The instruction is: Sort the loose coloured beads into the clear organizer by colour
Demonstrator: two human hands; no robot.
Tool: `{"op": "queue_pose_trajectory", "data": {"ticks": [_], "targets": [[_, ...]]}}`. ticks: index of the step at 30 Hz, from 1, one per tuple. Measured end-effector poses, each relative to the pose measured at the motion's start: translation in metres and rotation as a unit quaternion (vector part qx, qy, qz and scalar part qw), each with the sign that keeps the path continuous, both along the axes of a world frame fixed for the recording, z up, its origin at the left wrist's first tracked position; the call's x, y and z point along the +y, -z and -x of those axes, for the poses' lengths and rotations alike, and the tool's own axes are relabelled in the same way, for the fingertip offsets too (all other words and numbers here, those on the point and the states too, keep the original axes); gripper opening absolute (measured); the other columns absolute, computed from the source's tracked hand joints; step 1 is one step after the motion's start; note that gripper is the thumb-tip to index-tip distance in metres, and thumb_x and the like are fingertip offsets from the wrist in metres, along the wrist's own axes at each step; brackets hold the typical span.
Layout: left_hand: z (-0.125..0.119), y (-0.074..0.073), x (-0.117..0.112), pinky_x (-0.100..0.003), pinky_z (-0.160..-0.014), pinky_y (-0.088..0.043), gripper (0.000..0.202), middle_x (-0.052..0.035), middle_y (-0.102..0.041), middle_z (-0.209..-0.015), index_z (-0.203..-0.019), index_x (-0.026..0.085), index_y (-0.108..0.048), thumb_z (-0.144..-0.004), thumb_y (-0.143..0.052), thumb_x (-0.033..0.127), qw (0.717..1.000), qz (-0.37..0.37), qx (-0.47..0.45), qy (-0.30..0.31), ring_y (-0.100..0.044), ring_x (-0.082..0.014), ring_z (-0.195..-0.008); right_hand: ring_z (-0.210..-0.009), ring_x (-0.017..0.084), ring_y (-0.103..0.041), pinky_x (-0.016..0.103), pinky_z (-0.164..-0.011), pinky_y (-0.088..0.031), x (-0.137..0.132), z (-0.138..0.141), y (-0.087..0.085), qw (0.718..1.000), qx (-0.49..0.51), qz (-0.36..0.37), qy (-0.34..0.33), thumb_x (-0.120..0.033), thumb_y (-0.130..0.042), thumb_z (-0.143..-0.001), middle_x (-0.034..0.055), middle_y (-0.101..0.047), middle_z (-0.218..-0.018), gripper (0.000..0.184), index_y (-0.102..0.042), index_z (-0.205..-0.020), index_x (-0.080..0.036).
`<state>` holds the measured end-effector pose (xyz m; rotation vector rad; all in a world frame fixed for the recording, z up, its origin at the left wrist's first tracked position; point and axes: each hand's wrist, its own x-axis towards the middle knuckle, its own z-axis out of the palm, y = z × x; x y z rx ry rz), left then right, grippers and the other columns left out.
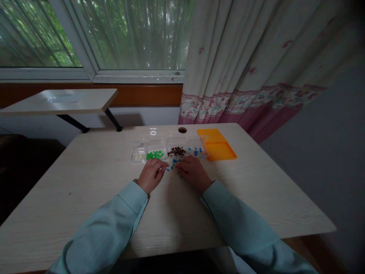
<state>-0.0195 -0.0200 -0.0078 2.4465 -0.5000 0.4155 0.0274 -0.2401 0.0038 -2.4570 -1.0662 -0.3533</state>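
Note:
My left hand [152, 174] rests on the table with its fingers curled and fingertips together, at the left of a small loose heap of blue pieces [172, 166]. On the heap's right side lies my right hand [194, 172], also with bent, closed fingers. Anything pinched in either hand is too small to make out. Just beyond them stands a clear compartment box [166, 156]. From left to right, its sections hold pale pieces [139, 156], green pieces [154, 155], dark brown pieces [176, 151] and more blue pieces [195, 151].
An orange tray [222, 151] lies right of the clear box. Behind the box, the wooden table [114, 167] has a round hole [182, 130]. A raised shelf [94, 99] stands at the back left, and a curtain [222, 83] hangs behind the table.

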Motion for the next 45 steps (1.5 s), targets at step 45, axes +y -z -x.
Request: {"op": "queue_pose_trajectory", "data": {"ticks": [45], "targets": [[0.002, -0.010, -0.005, -0.035, -0.082, -0.041, 0.026, -0.0063, -0.060, -0.089, -0.103, 0.020, -0.063, -0.094, -0.042, 0.033, 1.000, 0.015, 0.007, 0.026, -0.052, -0.0198, -0.089, -0.082, 0.018, -0.056, 0.031, -0.077, -0.044, 0.014, 0.004, 0.005, 0.986, 0.036, -0.160, -0.020, -0.025, -0.063, -0.084, 0.0050, -0.063, -0.082, 0.009, -0.071, -0.084, -0.020]]}}
